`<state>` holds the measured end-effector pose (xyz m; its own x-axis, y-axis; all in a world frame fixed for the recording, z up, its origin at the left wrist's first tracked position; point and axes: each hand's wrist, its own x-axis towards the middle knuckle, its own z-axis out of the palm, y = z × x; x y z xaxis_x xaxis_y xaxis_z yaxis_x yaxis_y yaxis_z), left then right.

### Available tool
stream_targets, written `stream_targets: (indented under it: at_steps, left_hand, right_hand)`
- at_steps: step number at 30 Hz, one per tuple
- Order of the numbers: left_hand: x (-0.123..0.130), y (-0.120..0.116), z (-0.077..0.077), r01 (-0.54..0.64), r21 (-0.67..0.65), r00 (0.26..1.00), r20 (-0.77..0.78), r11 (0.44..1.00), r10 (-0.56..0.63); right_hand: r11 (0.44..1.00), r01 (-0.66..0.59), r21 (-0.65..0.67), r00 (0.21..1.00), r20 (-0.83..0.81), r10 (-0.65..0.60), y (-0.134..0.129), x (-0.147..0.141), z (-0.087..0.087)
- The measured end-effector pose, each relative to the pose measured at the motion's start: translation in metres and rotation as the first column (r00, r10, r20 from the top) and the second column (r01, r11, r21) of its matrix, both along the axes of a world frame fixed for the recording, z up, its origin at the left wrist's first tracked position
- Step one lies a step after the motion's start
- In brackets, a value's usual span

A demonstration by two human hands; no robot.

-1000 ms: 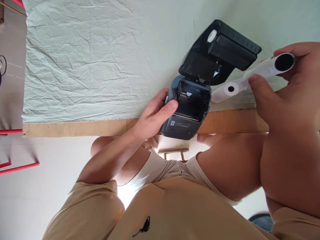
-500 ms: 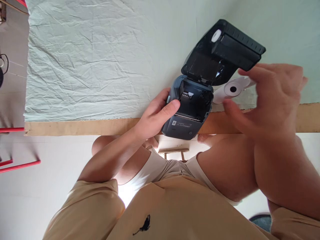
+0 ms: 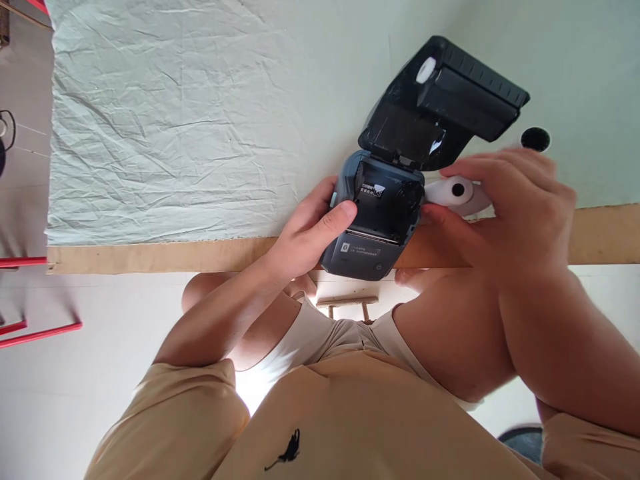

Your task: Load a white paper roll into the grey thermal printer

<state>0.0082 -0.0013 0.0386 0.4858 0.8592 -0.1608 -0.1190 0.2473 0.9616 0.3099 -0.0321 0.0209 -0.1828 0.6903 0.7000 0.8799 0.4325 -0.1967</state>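
My left hand (image 3: 315, 230) grips the left side of a dark portable label printer (image 3: 363, 257), its thumb over the edge of the paper bay. The printer's lid (image 3: 445, 100) is swung up and back, and a printed label shows inside the bay. Just right of the printer lies a white paper roll (image 3: 450, 191) with a dark core hole facing me. My right hand (image 3: 520, 207) has its thumb and index finger closed around the roll; its other fingers are curled behind. The roll's left end reaches the printer's side.
A pale green cloth (image 3: 175, 133) covers the table, wrinkled on the left. The bare wooden table edge (image 3: 150, 257) runs in front of my legs. Beyond my right hand is a round black object (image 3: 535, 139). Red bars (image 3: 45, 333) stand over the floor at left.
My right hand has moved left and closed its fingers on the paper roll, which has shifted slightly. The round black object has come into sight. My left hand and the printer hardly moved.
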Motion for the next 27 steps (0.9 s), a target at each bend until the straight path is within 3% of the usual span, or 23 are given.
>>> stream_targets:
  at_steps: [3, 7, 10, 15, 18, 22, 27]
  left_hand:
    - [-0.001, 0.001, -0.009, -0.016, 0.039, 1.000, 0.008, 0.999, 0.016]
    - [-0.002, -0.001, -0.015, -0.020, 0.067, 0.999, 0.039, 0.998, 0.017]
    - [-0.002, -0.002, -0.014, -0.027, 0.073, 0.999, 0.030, 0.997, 0.025]
    - [0.001, -0.003, -0.008, -0.038, 0.035, 0.999, 0.020, 0.999, 0.037]
    - [0.002, -0.003, -0.004, -0.034, 0.020, 0.999, 0.032, 0.999, 0.033]
    - [0.002, -0.003, 0.000, -0.027, 0.009, 1.000, 0.011, 1.000, 0.027]
    - [0.000, -0.003, -0.004, -0.035, 0.070, 0.999, 0.014, 0.997, 0.034]
  right_hand:
    - [0.991, 0.048, -0.125, 0.998, 0.047, -0.042, -0.009, -0.006, 0.011]
    - [0.979, 0.059, -0.194, 0.994, 0.102, -0.039, -0.011, -0.007, 0.006]
    - [0.985, 0.005, -0.173, 1.000, 0.031, 0.001, -0.007, -0.002, 0.000]
    - [0.953, 0.022, -0.303, 0.999, 0.029, -0.014, -0.007, 0.010, 0.004]
    - [0.983, 0.003, -0.185, 0.992, -0.124, -0.026, -0.006, 0.007, 0.007]
    - [0.988, -0.058, 0.146, 0.968, -0.233, 0.091, 0.000, -0.005, 0.012]
    - [0.961, -0.205, 0.186, 0.959, -0.157, 0.235, -0.003, -0.028, 0.027]
